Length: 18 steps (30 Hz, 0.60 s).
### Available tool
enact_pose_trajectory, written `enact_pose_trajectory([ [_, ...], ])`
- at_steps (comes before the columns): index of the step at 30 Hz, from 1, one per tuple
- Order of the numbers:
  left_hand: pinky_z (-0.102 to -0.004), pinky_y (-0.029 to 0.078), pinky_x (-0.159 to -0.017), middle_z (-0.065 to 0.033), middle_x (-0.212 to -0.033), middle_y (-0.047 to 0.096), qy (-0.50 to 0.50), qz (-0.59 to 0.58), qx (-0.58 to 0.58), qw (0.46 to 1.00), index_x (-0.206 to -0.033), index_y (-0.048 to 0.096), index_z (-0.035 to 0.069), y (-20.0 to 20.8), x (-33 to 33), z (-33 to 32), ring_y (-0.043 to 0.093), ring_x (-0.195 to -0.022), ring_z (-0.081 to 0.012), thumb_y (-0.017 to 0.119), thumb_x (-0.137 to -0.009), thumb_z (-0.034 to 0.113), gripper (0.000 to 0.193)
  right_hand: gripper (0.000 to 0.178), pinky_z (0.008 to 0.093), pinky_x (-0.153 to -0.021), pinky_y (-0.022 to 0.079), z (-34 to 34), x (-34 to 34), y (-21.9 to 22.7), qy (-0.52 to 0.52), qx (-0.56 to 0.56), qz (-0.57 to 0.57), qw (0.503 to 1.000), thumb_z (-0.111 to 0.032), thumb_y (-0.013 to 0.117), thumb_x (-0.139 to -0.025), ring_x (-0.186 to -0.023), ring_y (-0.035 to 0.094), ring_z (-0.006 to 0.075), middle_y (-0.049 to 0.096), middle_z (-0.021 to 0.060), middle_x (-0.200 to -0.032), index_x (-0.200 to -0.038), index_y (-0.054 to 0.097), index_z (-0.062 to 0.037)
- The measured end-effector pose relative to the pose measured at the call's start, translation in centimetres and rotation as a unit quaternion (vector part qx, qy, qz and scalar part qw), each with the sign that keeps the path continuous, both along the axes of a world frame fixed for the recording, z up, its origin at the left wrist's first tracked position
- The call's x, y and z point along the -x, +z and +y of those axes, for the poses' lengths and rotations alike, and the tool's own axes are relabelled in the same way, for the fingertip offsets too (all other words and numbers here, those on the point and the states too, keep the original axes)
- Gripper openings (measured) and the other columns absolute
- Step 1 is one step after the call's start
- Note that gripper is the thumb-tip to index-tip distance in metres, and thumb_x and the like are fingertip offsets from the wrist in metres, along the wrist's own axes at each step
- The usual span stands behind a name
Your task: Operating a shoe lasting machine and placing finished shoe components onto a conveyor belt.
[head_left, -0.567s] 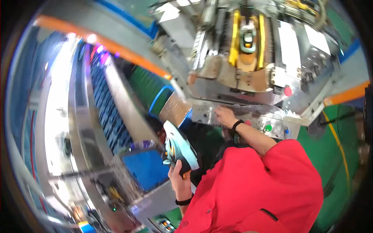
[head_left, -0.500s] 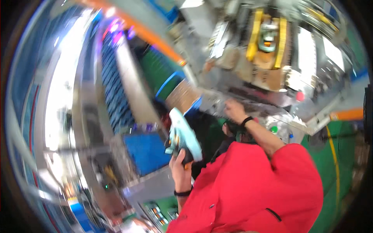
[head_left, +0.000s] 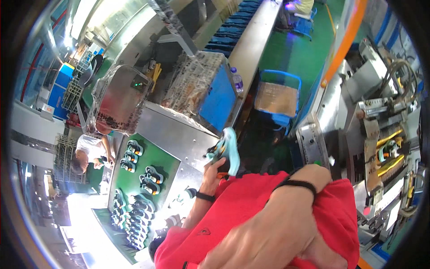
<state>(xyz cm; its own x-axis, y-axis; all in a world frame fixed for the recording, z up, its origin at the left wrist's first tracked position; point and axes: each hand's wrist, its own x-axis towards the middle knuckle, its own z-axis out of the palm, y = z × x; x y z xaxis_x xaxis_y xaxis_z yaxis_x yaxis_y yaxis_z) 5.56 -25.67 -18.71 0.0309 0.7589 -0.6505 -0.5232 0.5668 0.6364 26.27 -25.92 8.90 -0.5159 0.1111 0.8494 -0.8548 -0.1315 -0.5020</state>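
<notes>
My left hand is closed around a light teal shoe with black and orange parts, held upright in front of my red shirt beside a metal machine housing. My right hand is raised close to the camera over the shirt, its back toward the view and a black band on its wrist. Its fingers run out at the lower edge, so whether they are open or closed is hidden. On the right, another teal shoe sits between yellow bars in a machine.
Several shoes stand in rows on a green surface at left, with a person in white beyond them. Ahead are a blue-sided metal box, a purple-labelled bottle, a blue-framed chair and an orange rail.
My view has swung left, bringing the rows of shoes into sight. My right hand has left the machine's front and come up near the camera. The left hand still holds the shoe.
</notes>
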Motion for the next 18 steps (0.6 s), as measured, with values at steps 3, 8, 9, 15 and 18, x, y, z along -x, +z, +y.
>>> enact_pose_trajectory([
  [3, -0.0404, 0.059, -0.070, -0.0145, -0.096, 0.069, 0.132, 0.042, 0.025, 0.990, -0.107, 0.063, -0.006, -4.4, 7.4, -0.6, 0.069, -0.079, -0.0265, 0.069, -0.083, 0.000, 0.025, 0.121, 0.0356, -0.103, 0.043, -1.1, 7.2, 1.2, 0.217, 0.004, 0.074, 0.973, -0.060, 0.081, -0.067, -0.126, 0.053, 0.0341, 0.047, 0.0260, -0.141, -0.146, 0.025, 0.0122],
  [8, -0.0387, 0.058, -0.069, -0.0134, -0.091, 0.068, 0.287, 0.114, 0.035, 0.950, -0.098, 0.065, -0.008, -9.4, 19.1, 0.8, 0.068, -0.075, -0.0253, 0.077, -0.073, -0.001, 0.028, 0.101, 0.0423, -0.095, 0.049, 10.4, 15.0, 0.7, 0.195, -0.079, 0.024, 0.977, -0.059, 0.075, -0.074, -0.109, 0.061, 0.0369, 0.055, 0.0292, -0.126, -0.135, 0.041, 0.0143],
  [9, -0.0381, 0.058, -0.069, -0.0130, -0.091, 0.067, 0.312, 0.128, 0.024, 0.941, -0.096, 0.065, -0.007, -10.3, 21.4, 1.3, 0.068, -0.075, -0.0248, 0.077, -0.072, -0.001, 0.028, 0.085, 0.0444, -0.093, 0.050, 13.5, 16.6, 1.5, 0.097, -0.186, 0.010, 0.978, -0.052, 0.070, -0.084, -0.102, 0.064, 0.0354, 0.059, 0.0274, -0.120, -0.136, 0.042, 0.0092],
  [15, -0.0333, 0.053, -0.070, -0.0093, -0.090, 0.067, 0.459, 0.211, -0.009, 0.863, -0.096, 0.062, -0.005, -15.7, 34.8, 2.5, 0.064, -0.074, -0.0195, 0.073, -0.069, 0.000, 0.030, 0.032, 0.0326, -0.084, 0.054, 28.4, 29.4, 7.4, -0.489, -0.255, -0.306, 0.776, -0.010, 0.069, -0.082, -0.100, 0.067, 0.0215, 0.069, 0.0144, -0.108, -0.112, 0.064, -0.0006],
  [18, -0.0434, 0.049, -0.083, -0.0237, -0.097, 0.065, 0.375, 0.530, 0.053, 0.759, -0.106, 0.054, -0.007, -23.0, 40.2, 2.9, 0.064, -0.090, -0.0396, 0.076, -0.068, 0.022, 0.053, 0.051, 0.0358, -0.090, 0.052, 37.3, 37.5, 10.0, -0.560, -0.461, -0.314, 0.613, -0.020, 0.072, -0.081, -0.106, 0.064, 0.0239, 0.066, 0.0140, -0.116, -0.126, 0.056, -0.0044],
])
